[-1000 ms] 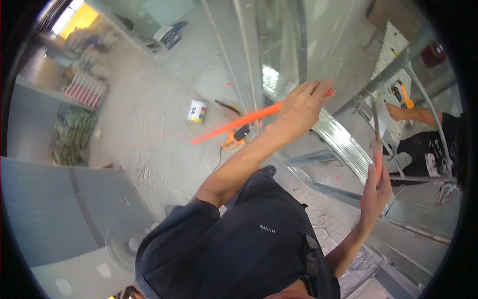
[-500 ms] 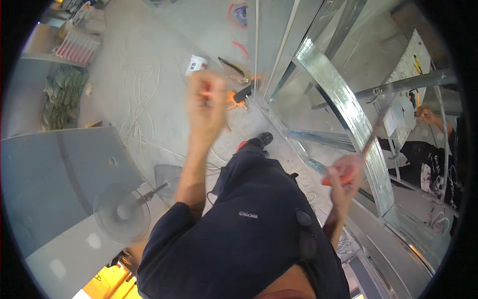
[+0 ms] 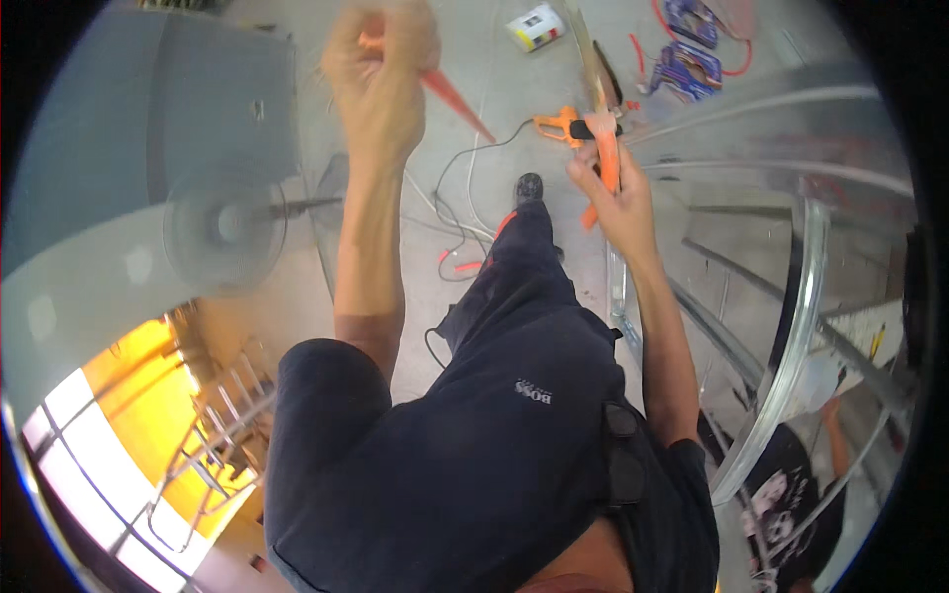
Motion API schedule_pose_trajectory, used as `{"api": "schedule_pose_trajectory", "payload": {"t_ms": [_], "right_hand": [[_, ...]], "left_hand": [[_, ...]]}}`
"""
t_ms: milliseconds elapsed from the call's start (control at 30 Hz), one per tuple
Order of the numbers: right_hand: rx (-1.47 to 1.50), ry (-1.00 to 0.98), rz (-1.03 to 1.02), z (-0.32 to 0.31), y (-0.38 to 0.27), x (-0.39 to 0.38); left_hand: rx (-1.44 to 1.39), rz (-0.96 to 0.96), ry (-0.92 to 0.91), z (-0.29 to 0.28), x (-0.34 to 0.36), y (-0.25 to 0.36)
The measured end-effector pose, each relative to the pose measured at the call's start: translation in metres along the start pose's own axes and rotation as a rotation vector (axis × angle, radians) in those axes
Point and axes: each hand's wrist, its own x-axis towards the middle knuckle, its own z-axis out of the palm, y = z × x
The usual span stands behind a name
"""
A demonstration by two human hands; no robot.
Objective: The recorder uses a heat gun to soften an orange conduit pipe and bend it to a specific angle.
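My left hand (image 3: 381,94), raised at the upper left of the head view, is closed around a red-orange tapering piece (image 3: 459,105). Its narrow end points down to the right; motion blur hides its exact kind. To the right, my right hand (image 3: 625,206) is closed on an orange-handled tool (image 3: 606,153). What looks like a long, narrow tan blade (image 3: 587,54) runs away from the handle. The two hands are apart. Beyond the right hand, an orange power tool (image 3: 558,127) with a dark cord lies on the floor.
Metal framing (image 3: 791,366) rises on my right, with a co-worker (image 3: 791,494) behind it. A fan (image 3: 225,232) stands left before a grey panel (image 3: 69,109). A white tub (image 3: 537,28), purple packages (image 3: 685,69) and loose cables (image 3: 450,212) lie on the floor.
My view has turned, so the fan and framing sit elsewhere in the picture. The right hand has moved forward from beside the framing with its orange-handled tool. The left hand appears farther up.
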Motion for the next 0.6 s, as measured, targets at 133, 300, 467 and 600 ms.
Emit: {"api": "schedule_pose_trajectory", "payload": {"t_ms": [133, 300, 467, 600], "right_hand": [[0.003, -0.117, -0.043, 0.058, 0.011, 0.072], [0.028, -0.268, -0.122, 0.091, 0.040, 0.122], [0.094, -0.417, 0.012, 0.091, 0.061, 0.152], [-0.163, -0.598, 0.119, 0.079, 0.059, 0.160]], "left_hand": [[0.064, -0.001, -0.075, -0.052, 0.007, -0.011], [0.058, 0.021, 0.015, -0.068, 0.016, -0.022], [-0.106, 0.019, 0.120, -0.082, 0.008, -0.045], [-0.155, -0.012, 0.196, -0.073, -0.012, -0.051]]}}
